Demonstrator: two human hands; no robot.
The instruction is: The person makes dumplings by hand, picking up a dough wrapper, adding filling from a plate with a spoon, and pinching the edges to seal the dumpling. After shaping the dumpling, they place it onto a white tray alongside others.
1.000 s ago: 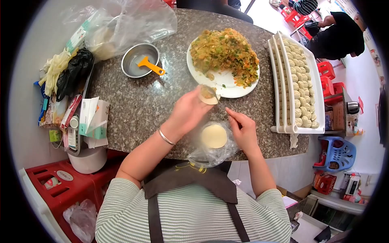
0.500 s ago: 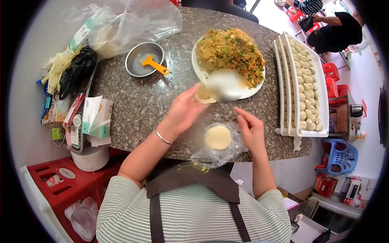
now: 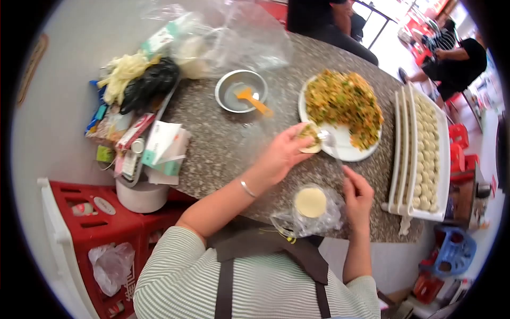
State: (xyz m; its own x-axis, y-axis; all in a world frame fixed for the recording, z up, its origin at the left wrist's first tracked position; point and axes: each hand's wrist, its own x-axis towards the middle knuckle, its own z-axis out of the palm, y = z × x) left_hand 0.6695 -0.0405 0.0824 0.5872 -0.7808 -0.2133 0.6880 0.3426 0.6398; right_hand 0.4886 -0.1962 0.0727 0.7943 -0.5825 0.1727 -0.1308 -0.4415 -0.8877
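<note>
My left hand (image 3: 284, 154) is closed around the edge of a round dough wrapper (image 3: 312, 148) with some filling on it. The thin handle of a metal spoon (image 3: 336, 150) is pinched in my right hand (image 3: 358, 194), and its bowl meets the wrapper. Just beyond them lies a white plate (image 3: 344, 146), its near part bare, heaped with chopped orange-and-green filling (image 3: 345, 103). Between my forearms, a pale stack of round wrappers (image 3: 310, 202) rests on a crumpled clear plastic bag (image 3: 330, 219).
Stacked white trays (image 3: 443, 159) of filled dough pieces (image 3: 426, 154) stand at the right edge of the stone table (image 3: 207, 143). A metal bowl (image 3: 226, 98) holds an orange-handled tool (image 3: 255, 101). Bags and boxes crowd the left. Other people sit beyond the table.
The view has turned, so the table's things appear farther right and lower. The spoon's bowl now shows clearly at the wrapper; before, that area was a blur. My left hand still holds the wrapper.
</note>
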